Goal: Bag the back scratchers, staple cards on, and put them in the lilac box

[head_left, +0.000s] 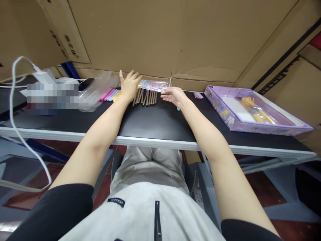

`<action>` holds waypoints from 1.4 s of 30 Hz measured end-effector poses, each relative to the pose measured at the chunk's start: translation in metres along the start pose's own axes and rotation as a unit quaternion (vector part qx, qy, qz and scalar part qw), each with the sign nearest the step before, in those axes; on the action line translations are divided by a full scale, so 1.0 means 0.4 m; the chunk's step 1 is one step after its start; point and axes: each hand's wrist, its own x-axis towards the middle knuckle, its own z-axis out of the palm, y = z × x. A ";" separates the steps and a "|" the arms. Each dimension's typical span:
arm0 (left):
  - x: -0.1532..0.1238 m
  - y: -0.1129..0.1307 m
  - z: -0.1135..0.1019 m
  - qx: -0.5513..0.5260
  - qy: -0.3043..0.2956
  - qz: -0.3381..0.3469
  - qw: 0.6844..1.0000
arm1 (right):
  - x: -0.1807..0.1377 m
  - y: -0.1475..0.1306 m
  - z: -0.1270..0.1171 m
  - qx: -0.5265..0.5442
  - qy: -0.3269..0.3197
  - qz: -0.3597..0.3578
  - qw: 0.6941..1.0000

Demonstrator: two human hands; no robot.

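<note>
My left hand [129,86] is at the back of the black table with its fingers spread, by the left end of a clear plastic packet [153,86]. Bluish and yellow parts show through the plastic. My right hand [175,96] is at the packet's right end, fingers stretched out and touching or nearly touching the film. In front of the packet lies a row of thin metal rods [144,98]. Pink, blue and yellow handles [110,94] lie left of my left wrist, which partly hides the row. A light blue tip [178,108] shows under my right hand.
Clear plastic bags [94,93] lie left of the handles. A purple open box [232,125] on the right holds wrapped yellow claw-headed sticks [258,112]. A small pink packet [198,95] lies beside it. Cardboard [160,36] walls the back; a white cable [12,100] loops at left.
</note>
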 end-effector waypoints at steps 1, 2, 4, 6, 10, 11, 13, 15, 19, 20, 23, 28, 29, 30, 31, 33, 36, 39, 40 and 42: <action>-0.001 -0.008 0.001 0.001 -0.001 0.000 1.000 | -0.001 -0.002 -0.002 0.003 0.000 0.006 1.000; -0.001 -0.016 0.003 0.002 0.003 -0.002 1.000 | -0.002 -0.004 -0.004 0.005 0.001 0.012 1.000; -0.002 -0.034 0.008 0.001 0.021 -0.012 1.000 | -0.002 -0.006 -0.011 0.002 0.006 0.026 1.000; 0.000 -0.052 0.014 -0.012 0.043 -0.018 0.999 | 0.001 -0.005 -0.019 -0.004 0.001 0.042 0.999; 0.007 -0.072 0.027 -0.047 0.064 -0.003 0.997 | 0.012 0.001 -0.035 -0.007 -0.019 0.058 0.998; 0.008 -0.073 0.030 -0.046 0.063 0.005 0.997 | 0.014 0.002 -0.036 -0.003 -0.020 0.057 0.998; 0.008 -0.072 0.032 -0.034 0.055 0.022 0.998 | 0.016 0.002 -0.038 0.011 -0.021 0.048 0.999; 0.008 -0.070 0.030 -0.022 0.043 0.033 0.998 | 0.015 0.000 -0.039 0.022 -0.026 0.037 0.999; 0.010 -0.071 0.025 -0.025 0.033 0.033 0.999 | 0.009 -0.004 -0.042 0.008 -0.025 0.052 0.998; 0.011 -0.073 0.025 -0.025 0.031 0.034 0.999 | 0.008 -0.004 -0.044 0.000 -0.027 0.059 0.998; 0.010 -0.080 0.028 -0.015 0.025 0.040 0.999 | 0.010 -0.001 -0.047 -0.019 -0.039 0.075 0.996; 0.009 -0.075 0.029 0.031 0.004 0.059 0.998 | 0.004 0.004 -0.040 -0.032 -0.038 0.067 0.996; 0.009 -0.067 0.027 0.039 -0.006 0.065 0.997 | 0.000 0.003 -0.036 -0.034 -0.039 0.064 0.997; 0.009 -0.056 0.024 0.045 -0.016 0.074 0.996 | -0.005 0.002 -0.031 -0.036 -0.041 0.061 0.997; 0.009 -0.043 0.020 0.048 -0.026 0.085 0.995 | -0.010 0.001 -0.026 -0.036 -0.044 0.058 0.997; 0.008 -0.011 0.016 0.043 -0.040 0.117 0.991 | -0.019 -0.002 -0.016 -0.035 -0.054 0.051 0.997; 0.003 0.038 0.023 0.020 -0.040 0.175 0.984 | -0.026 -0.002 0.001 -0.038 -0.074 0.038 0.996; -0.001 0.071 0.049 -0.006 -0.008 0.204 0.979 | -0.028 0.003 0.020 -0.048 -0.080 0.025 0.995; -0.001 0.077 0.059 -0.010 0.001 0.204 0.979 | -0.029 0.006 0.026 -0.053 -0.077 0.020 0.995; 0.001 0.084 0.076 -0.007 0.009 0.198 0.980 | -0.033 0.011 0.039 -0.065 -0.067 0.012 0.996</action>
